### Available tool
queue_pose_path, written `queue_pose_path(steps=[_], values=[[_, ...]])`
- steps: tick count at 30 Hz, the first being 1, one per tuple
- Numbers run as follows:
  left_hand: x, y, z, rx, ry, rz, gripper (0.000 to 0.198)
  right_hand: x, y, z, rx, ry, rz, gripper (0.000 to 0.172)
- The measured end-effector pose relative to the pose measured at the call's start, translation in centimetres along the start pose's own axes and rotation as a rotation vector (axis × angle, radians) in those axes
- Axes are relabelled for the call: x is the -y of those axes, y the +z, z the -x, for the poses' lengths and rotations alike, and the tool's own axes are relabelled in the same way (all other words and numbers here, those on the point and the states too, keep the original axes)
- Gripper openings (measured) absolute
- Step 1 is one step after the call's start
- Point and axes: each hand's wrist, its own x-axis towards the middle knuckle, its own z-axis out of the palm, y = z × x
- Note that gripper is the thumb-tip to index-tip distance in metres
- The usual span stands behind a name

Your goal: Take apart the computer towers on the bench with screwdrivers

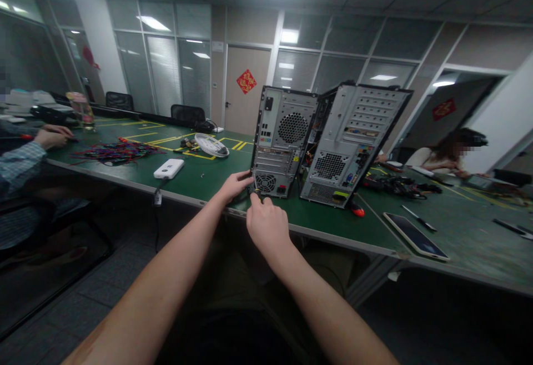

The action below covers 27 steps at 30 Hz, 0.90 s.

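Observation:
Two desktop computer towers stand side by side on the green table, backs toward me. The left computer case [283, 143] shows a round fan grille, ports and a power supply at its bottom. At its lower left edge, my left hand [234, 186] has its fingers stretched out and touching the case. My right hand [268, 223] is closed on a slim screwdriver [258, 193] with a dark and yellow handle, held at the case's lower left corner. Its tip cannot be made out. The right computer case [341, 148] leans slightly and is beside the left one.
A red-and-black tool handle [357, 210] lies by the right case. On the table [225, 173] are a white power bank [169, 169], tangled wires [119, 152], a white oval cover [212, 145], cables [400, 184] and a phone [415, 235]. Co-workers sit at both sides.

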Motion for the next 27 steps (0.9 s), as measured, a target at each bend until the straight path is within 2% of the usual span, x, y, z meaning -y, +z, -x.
queue_pose_path(steps=[8,12,19,27], values=[[0.0,0.1,-0.1,0.008,-0.005,0.069,0.083,-0.1,-1.4,-1.0,-0.008,-0.103,0.066,0.031],[0.1,0.1,-0.2,0.020,0.007,0.093,0.085,0.1,-2.1,-1.5,0.004,-0.113,0.048,0.035],[-0.1,0.1,0.1,0.022,0.025,0.086,0.080,0.6,-1.3,-1.0,0.002,-0.006,-0.004,0.029],[-0.2,0.1,0.1,0.019,0.014,0.084,0.080,1.1,-0.8,-1.0,-0.021,0.098,-0.132,0.033]])
